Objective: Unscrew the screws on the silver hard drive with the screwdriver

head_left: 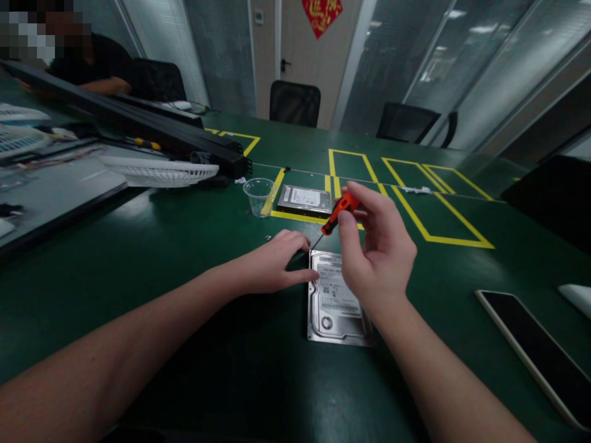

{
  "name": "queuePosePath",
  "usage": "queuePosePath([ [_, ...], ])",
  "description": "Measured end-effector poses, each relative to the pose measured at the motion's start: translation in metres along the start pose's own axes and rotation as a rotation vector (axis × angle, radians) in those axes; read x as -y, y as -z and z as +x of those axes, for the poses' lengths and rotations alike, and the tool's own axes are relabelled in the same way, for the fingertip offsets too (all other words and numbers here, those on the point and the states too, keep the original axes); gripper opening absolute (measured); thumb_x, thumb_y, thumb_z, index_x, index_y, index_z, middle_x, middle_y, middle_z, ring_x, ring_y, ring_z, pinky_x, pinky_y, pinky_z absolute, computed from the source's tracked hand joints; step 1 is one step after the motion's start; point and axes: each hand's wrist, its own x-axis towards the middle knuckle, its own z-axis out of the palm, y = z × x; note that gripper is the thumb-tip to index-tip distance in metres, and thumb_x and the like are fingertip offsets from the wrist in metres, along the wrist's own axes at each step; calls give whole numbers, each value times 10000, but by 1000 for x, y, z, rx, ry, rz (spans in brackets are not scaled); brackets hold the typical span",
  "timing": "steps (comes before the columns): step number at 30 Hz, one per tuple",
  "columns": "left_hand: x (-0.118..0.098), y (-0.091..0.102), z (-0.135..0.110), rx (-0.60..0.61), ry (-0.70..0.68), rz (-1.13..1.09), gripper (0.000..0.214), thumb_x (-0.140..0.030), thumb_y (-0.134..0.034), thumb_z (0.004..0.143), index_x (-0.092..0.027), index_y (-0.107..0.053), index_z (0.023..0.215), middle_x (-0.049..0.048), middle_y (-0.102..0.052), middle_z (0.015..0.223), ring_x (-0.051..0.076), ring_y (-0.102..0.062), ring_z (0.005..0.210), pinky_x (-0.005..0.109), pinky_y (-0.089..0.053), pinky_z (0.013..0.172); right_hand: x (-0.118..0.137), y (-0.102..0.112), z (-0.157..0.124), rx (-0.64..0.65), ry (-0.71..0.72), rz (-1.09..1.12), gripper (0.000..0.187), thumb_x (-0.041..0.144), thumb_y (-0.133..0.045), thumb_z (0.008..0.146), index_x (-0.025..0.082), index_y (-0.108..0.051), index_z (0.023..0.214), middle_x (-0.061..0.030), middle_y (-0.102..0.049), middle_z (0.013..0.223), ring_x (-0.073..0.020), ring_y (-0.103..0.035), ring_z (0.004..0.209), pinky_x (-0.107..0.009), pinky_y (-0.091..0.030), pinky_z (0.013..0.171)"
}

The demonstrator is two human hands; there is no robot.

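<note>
The fingers of the right hand (376,246) pinch an orange-and-black screwdriver (340,212), its tip at the far left corner of the near hard drive (332,301), while the fingers of the left hand (281,261) are parted from the thumb, which rests on that drive's left edge. The near hard drive lies label up on the green surface (249,369); beyond it are a second hard drive (305,198) and a clear cup (259,200)

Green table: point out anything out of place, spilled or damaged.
Small shiny bits lie loose on the table near the left hand, outside the clear cup, which looks untidy. Farther right, a crumpled white scrap lies among yellow tape lines, like stray litter. I see no spill or clear damage.
</note>
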Motion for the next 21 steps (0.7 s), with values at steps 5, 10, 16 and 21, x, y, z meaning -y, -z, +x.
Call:
queuePosePath([
  [5, -2, 1, 0, 10, 14, -1, 412, -527, -766, 947, -212, -628, 1173, 123, -658, 1337, 333, -570, 1293, 504, -484, 1119, 2, 2, 3, -5, 16, -89, 383, 226, -694, 985, 305, -681, 1359, -40, -724, 1197, -198, -697, 1052, -402, -637, 888],
  [10, -2, 1, 0, 8, 13, -8, 411, -529, -768, 945, -220, -627, 1176, 125, -653, 1352, 332, -564, 1300, 511, -482, 1124, 5, 4, 2, 40, -30, 3, 366, 250, -557, 1053, 285, -663, 1401, -90, -712, 1338, -257, -711, 1207, -502, -642, 1026],
  [16, -1, 1, 0, 2, 4, -5, 396, -529, -765, 946, -227, -632, 1165, 117, -667, 1334, 332, -578, 1279, 490, -493, 1103, 6, 3, 0, 15, -26, -12, 365, 240, -577, 1044, 278, -651, 1400, -92, -724, 1336, -255, -739, 1187, -482, -653, 1021],
  [21, -2, 1, 0, 8, 10, 2, 413, -539, -755, 952, -220, -625, 1181, 124, -660, 1345, 334, -573, 1290, 491, -488, 1108, 3, 1, 2, -20, 13, -49, 323, 234, -648, 1012, 289, -676, 1330, -66, -745, 1221, -225, -732, 1062, -428, -651, 885],
])
